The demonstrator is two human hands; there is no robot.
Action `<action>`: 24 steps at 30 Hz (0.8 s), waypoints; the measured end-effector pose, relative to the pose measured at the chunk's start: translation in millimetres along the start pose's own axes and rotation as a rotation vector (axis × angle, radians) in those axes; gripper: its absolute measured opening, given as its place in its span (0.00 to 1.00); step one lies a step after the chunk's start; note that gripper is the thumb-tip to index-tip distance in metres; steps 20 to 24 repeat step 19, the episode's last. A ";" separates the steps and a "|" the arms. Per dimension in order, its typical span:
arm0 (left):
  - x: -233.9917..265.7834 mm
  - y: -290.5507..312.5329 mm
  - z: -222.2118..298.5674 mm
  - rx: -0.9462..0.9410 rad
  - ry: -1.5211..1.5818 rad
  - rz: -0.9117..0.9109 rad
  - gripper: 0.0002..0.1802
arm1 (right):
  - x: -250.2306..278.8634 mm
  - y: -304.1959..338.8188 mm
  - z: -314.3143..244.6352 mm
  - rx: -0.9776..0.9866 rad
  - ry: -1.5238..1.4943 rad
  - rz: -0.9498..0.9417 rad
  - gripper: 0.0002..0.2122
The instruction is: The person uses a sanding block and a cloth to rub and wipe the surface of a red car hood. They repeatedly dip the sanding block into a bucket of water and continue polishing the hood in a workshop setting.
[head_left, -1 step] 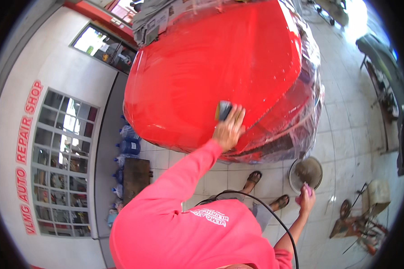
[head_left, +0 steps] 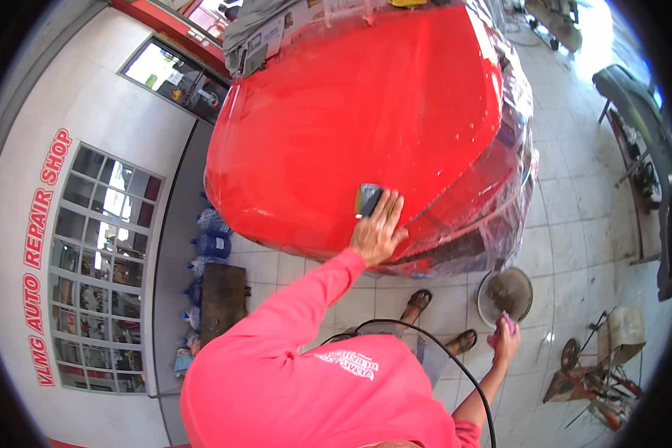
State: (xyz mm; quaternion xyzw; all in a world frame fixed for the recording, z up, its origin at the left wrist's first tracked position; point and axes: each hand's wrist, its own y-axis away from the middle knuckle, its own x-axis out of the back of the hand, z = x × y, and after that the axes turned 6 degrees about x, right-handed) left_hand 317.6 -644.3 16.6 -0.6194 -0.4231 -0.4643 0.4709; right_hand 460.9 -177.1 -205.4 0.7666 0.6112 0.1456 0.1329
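Observation:
My left hand (head_left: 375, 230) lies on the near right part of a glossy red car hood (head_left: 306, 142). Its fingers stretch forward, pressing a small dark sanding block (head_left: 369, 201) with a yellowish edge flat against the paint. Whitish specks dot the hood's right side. Lower on the right, my right hand (head_left: 506, 342) is closed around a crumpled pink cloth (head_left: 503, 326). It hangs just over the near rim of a round bucket (head_left: 485, 306) of murky liquid on the floor.
Clear plastic sheeting (head_left: 485, 216) wraps the car's front, and paper (head_left: 299, 26) covers the area behind the hood. Blue water jugs (head_left: 215, 245) and a brown box (head_left: 224, 299) line the left wall. A loose bumper (head_left: 635, 112) and a wheeled metal tool (head_left: 586, 381) stand right. A black hose (head_left: 455, 358) crosses my body.
My left hand and the sanding block have slid a little toward me across the hood. The right hand still holds the pink cloth near the bucket, slightly lower.

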 end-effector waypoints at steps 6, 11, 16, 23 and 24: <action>-11.0 -153.2 -25.1 0.201 0.073 0.054 0.50 | -17.2 -15.4 -25.0 -0.141 -0.166 0.021 0.15; -10.5 -141.7 -8.7 0.166 0.193 0.011 0.51 | -13.8 -26.9 -3.0 -0.083 -0.133 0.044 0.16; 9.0 -5.3 -17.9 0.002 -0.034 -0.147 0.54 | 13.1 -4.9 11.3 -0.174 -0.124 0.172 0.15; 21.7 -105.2 -24.4 0.040 -0.025 -0.163 0.56 | 22.9 -0.1 21.8 -0.219 -0.153 0.225 0.16; 21.7 -105.2 -24.4 0.040 -0.025 -0.163 0.56 | 22.9 -0.1 21.8 -0.219 -0.153 0.225 0.16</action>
